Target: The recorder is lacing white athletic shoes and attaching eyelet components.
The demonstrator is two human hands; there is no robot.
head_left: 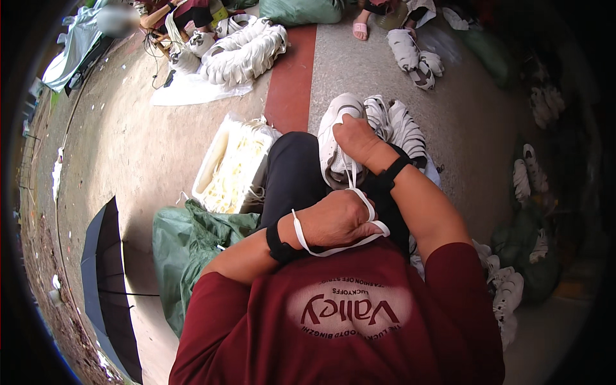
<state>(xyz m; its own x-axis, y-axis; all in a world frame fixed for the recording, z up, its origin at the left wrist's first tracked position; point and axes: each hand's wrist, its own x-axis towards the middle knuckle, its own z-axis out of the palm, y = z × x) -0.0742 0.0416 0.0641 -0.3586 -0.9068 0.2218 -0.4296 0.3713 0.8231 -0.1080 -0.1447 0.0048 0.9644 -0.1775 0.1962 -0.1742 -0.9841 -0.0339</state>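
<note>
A white and grey sneaker (327, 142) rests at my knees, its toe pointing away from me. My right hand (358, 136) is closed on its upper, the thumb side over the front of the shoe; the fingertips are hidden. Close to my chest, my left hand (337, 218) is closed on a white shoelace (297, 226). The lace runs taut from the shoe's opening to that hand, then loops loosely around the wrist and back under the fingers. More white sneakers (405, 131) sit in a row just right of the held one.
Left of my knee stands a white box (206, 168) full of pale laces. A green sheet (192, 234) and a dark open umbrella (110, 289) lie nearer left. Sneaker piles (247, 54) stand ahead beside other people, one wearing a pink sandal (360, 30). More shoes (509, 292) lie at right.
</note>
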